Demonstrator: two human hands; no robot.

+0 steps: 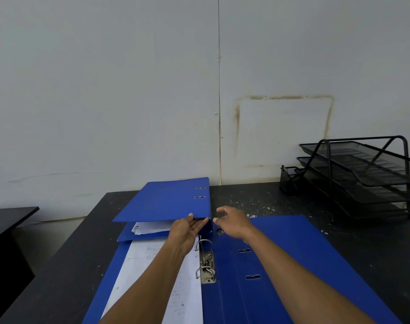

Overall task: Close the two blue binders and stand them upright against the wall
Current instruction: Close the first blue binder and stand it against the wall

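Note:
Two blue binders lie on a black table [281, 202]. The far binder [169, 202] is nearly closed, its top cover raised a little over white pages. My left hand [187, 230] grips that binder at its near right corner, by the spine. My right hand [232, 220] hovers just right of the spine with fingers spread, holding nothing. The near binder [281, 253] lies fully open and flat, with white paper on its left half and metal rings [206, 260] at its middle. The grey wall [129, 113] rises right behind the table.
A black mesh stack of letter trays [362, 174] stands at the back right against the wall. A second dark table [8, 220] sits lower at the left. White flecks mark the tabletop between the binders and the trays.

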